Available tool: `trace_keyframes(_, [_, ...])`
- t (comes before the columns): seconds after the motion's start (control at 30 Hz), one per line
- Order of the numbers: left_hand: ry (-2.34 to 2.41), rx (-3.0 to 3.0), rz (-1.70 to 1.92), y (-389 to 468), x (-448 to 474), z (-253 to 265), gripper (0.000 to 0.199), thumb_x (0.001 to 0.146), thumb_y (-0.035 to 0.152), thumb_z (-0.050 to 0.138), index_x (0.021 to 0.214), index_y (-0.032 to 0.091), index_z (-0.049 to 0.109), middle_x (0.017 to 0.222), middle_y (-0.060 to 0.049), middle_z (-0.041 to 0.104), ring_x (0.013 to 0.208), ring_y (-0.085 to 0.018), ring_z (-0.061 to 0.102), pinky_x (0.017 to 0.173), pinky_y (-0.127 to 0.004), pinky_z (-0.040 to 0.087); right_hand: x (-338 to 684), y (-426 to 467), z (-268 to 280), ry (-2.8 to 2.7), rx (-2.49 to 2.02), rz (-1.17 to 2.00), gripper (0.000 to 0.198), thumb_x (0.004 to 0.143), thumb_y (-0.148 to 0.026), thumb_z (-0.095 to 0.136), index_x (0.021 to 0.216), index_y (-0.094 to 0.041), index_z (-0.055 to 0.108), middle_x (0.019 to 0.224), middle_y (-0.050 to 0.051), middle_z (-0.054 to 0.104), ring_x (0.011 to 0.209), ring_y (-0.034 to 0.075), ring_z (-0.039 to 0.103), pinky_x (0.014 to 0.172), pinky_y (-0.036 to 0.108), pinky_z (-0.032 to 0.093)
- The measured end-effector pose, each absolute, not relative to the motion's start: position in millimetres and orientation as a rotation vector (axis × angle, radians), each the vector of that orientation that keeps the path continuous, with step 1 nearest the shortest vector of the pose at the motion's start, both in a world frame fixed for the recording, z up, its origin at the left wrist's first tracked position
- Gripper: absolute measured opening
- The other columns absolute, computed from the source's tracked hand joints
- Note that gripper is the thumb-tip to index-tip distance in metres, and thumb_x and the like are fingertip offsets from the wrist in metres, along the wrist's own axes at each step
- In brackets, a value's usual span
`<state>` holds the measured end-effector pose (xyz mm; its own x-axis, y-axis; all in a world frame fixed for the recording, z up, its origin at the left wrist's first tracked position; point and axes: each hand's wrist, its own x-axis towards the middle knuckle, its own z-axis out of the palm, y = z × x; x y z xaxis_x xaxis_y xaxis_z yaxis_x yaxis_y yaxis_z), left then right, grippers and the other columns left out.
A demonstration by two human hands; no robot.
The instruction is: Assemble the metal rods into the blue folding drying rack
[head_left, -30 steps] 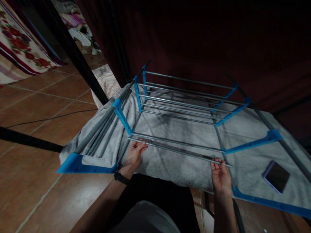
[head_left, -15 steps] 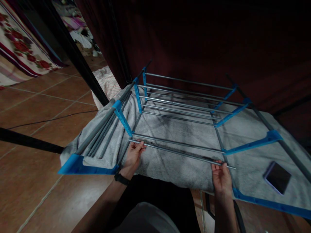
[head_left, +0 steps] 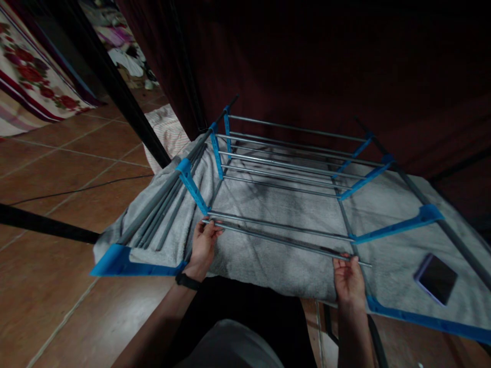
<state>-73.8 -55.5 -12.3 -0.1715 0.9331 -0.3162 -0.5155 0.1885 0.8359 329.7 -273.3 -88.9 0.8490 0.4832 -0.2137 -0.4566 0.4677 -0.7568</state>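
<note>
A thin grey metal rod (head_left: 272, 238) runs between my two hands, in front of a rack frame with blue plastic brackets. My left hand (head_left: 204, 244) pinches it near its left end, close to the lower tip of a blue bracket (head_left: 195, 193). Toward the other end, my right hand (head_left: 350, 278) grips the rod palm up, with a short stub of it past the thumb. Just behind lies a fitted crossbar (head_left: 284, 226), nearly parallel. Further back, several crossbars (head_left: 280, 162) span the left and right brackets.
Several loose rods (head_left: 164, 214) lie at the left on the grey blanket (head_left: 245, 266). A phone (head_left: 436, 278) rests at the right, near a blue end bracket (head_left: 429, 321). Black posts (head_left: 115, 87) rise at the left, beside a dark red curtain (head_left: 307, 66) and tiled floor (head_left: 49, 245).
My left hand has slid a little left along the rod, toward its end. My right hand and the rod stay about where they were.
</note>
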Motion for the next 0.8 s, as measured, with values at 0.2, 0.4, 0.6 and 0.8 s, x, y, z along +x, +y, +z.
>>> trace_keyframes(0.2, [1.125,0.526,1.387,-57,-75,-9,0.045,0.080,0.022,0.085,0.117,0.023,0.060,0.088,0.000,0.074,0.069,-0.013,0.069,0.069,-0.026,0.056,326,-270,-84,-0.002,-0.921,0.582,0.016,0.084,-0.031,0.086,0.091,-0.022,0.074,0.090,-0.002,0.077,0.080,0.012,0.074,0.088,0.026,0.064])
trace_keyframes(0.4, [1.206,0.544,1.385,-54,-77,-12,0.031,0.085,0.014,0.076,0.112,0.022,0.062,0.086,0.001,0.072,0.070,-0.012,0.069,0.069,-0.024,0.057,322,-267,-81,-0.009,-0.935,0.578,0.019,0.087,-0.036,0.083,0.092,-0.021,0.073,0.093,0.000,0.077,0.088,0.013,0.074,0.103,0.034,0.060])
trace_keyframes(0.6, [1.267,0.547,1.390,-50,-76,-13,0.029,0.081,0.008,0.076,0.102,0.021,0.061,0.082,0.002,0.071,0.072,-0.012,0.069,0.068,-0.020,0.058,321,-265,-77,0.004,-0.913,0.593,0.014,0.090,-0.027,0.070,0.102,-0.024,0.075,0.108,0.003,0.080,0.108,0.017,0.074,0.117,0.046,0.052])
trace_keyframes(0.8, [1.301,0.603,1.439,-51,-74,-16,0.038,0.073,0.011,0.083,0.103,0.022,0.062,0.086,0.002,0.071,0.078,-0.013,0.071,0.066,-0.020,0.058,318,-265,-77,-0.012,-0.939,0.579,0.016,0.091,-0.032,0.074,0.106,-0.025,0.074,0.108,0.002,0.079,0.110,0.016,0.073,0.121,0.048,0.049])
